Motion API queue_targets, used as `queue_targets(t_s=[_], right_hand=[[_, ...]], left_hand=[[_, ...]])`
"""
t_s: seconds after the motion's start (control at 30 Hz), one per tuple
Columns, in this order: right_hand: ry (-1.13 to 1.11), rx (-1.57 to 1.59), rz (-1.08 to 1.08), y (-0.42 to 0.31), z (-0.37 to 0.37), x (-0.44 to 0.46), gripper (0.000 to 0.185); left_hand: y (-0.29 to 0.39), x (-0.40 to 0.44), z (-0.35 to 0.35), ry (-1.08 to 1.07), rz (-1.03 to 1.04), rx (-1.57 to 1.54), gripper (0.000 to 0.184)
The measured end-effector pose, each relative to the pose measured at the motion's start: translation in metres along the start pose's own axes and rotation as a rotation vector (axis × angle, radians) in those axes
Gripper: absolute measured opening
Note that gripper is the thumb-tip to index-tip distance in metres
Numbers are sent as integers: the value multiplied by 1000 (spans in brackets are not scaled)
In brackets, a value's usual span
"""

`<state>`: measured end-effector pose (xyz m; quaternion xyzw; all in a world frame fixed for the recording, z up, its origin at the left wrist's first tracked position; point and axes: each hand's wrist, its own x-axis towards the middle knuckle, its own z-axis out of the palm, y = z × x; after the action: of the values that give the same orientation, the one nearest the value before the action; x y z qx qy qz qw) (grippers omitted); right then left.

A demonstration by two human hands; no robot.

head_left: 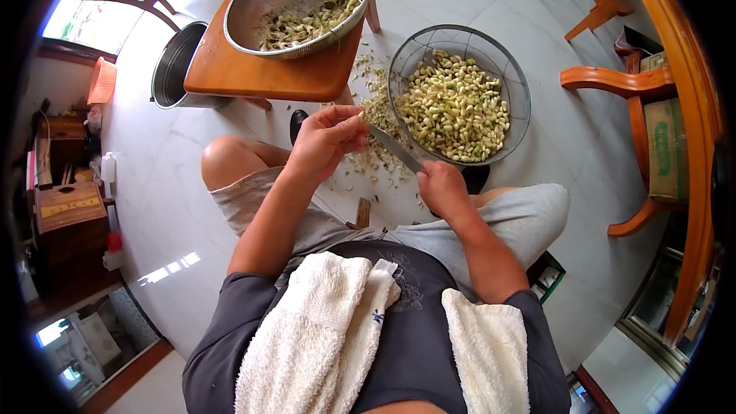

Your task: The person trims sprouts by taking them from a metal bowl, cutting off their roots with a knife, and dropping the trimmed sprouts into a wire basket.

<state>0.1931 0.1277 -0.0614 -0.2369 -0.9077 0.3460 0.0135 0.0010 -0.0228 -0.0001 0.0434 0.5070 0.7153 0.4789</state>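
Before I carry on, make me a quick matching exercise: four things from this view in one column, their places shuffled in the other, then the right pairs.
Things:
1. Knife
2. Metal colander
3. Wire basket
4. White towel

Places:
A. On the tiled floor
B. Draped over the dark shirt
C. Gripped in the right hand
D. On the wooden seat

Right pairs: 1-C, 2-D, 3-A, 4-B

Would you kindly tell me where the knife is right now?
In the head view, the knife is near the centre, held in the right hand and pointing toward the left hand.
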Motion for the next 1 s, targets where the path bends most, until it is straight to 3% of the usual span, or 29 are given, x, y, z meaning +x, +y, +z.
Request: queue_targets(t_s=[0.13,0.33,0.53,0.63,1.0], right_hand=[[16,102,80,-12,-9,2,16],[63,306,120,-21,-20,4,15],[171,370,11,-21,-23,1,13],[274,363,-146,-31,-31,-2,15],[323,112,-305,-38,-27,-3,30]], left_hand=[[-3,0,-11,-130,-112,-235,18],[-13,5,-15,-82,-119,-330,13],[-20,11,-20,-145,-27,-370,10],[-20,11,-20,-151,-35,-339,11],[-33,12,-15,-136,-23,-243,7]])
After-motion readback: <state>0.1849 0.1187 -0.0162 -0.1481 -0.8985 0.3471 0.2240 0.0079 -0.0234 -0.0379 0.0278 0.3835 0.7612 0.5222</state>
